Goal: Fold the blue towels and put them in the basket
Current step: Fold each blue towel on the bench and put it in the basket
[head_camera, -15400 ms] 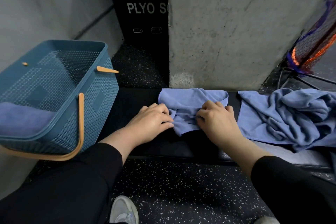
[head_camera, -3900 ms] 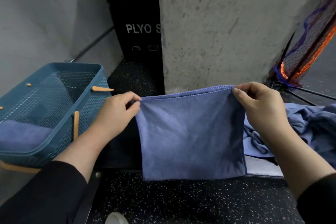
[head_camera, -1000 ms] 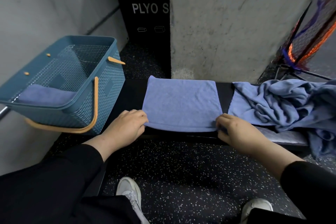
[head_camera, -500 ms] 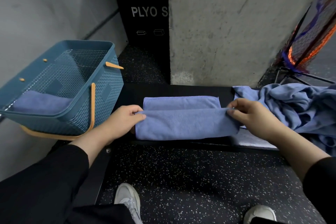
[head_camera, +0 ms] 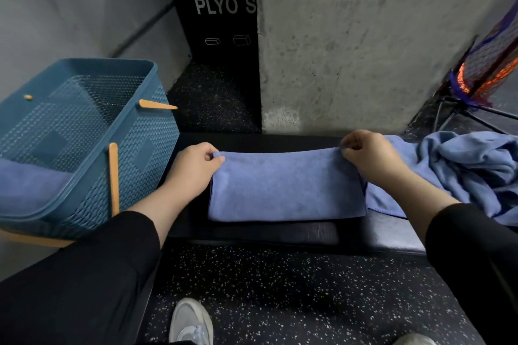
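Left hand (head_camera: pixel 193 166) and right hand (head_camera: pixel 367 155) each pinch a far corner of the towel (head_camera: pixel 286 186) on the bench (head_camera: pixel 274 232); align edges, seemingly doubled, before pressing flat.

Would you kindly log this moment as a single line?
step: folding towel on bench | left hand: pinching far-left corner | right hand: pinching far-right corner | basket: holds one towel

The basket (head_camera: pixel 84 131) and the unfolded towel pile (head_camera: pixel 471 173) are cut off by the frame edges.
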`<state>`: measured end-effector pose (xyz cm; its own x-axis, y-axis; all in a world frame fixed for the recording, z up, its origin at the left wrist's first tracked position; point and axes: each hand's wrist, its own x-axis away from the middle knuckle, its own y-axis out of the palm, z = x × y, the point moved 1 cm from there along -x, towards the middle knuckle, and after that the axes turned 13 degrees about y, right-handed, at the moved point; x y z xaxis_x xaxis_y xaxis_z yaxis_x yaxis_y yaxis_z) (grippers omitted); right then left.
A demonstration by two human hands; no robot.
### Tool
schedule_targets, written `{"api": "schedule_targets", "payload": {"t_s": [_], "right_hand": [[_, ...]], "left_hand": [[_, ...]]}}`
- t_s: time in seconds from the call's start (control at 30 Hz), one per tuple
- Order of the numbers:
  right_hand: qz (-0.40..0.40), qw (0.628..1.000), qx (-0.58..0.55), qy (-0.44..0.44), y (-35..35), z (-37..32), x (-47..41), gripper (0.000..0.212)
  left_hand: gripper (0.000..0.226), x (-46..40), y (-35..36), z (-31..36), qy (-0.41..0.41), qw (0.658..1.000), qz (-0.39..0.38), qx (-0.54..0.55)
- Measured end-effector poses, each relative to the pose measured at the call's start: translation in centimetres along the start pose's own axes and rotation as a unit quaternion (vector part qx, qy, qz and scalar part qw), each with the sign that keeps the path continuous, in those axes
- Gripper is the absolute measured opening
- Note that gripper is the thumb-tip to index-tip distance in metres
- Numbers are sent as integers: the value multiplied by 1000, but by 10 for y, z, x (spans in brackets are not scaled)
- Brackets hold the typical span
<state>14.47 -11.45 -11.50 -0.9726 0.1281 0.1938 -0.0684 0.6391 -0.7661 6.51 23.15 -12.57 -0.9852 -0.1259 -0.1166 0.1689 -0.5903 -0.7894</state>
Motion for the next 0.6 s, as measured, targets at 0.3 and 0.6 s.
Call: {"api": "schedule_targets", "payload": {"t_s": [0.3,0.6], "right_hand": [[103,960,103,-240,15,-27,27,18],[-37,935,295,-194,56,-25,69,28]], "left_hand": [[37,-6,20,38,214,975,-13,-60],[48,18,39,20,195,942,-216,-168]]}}
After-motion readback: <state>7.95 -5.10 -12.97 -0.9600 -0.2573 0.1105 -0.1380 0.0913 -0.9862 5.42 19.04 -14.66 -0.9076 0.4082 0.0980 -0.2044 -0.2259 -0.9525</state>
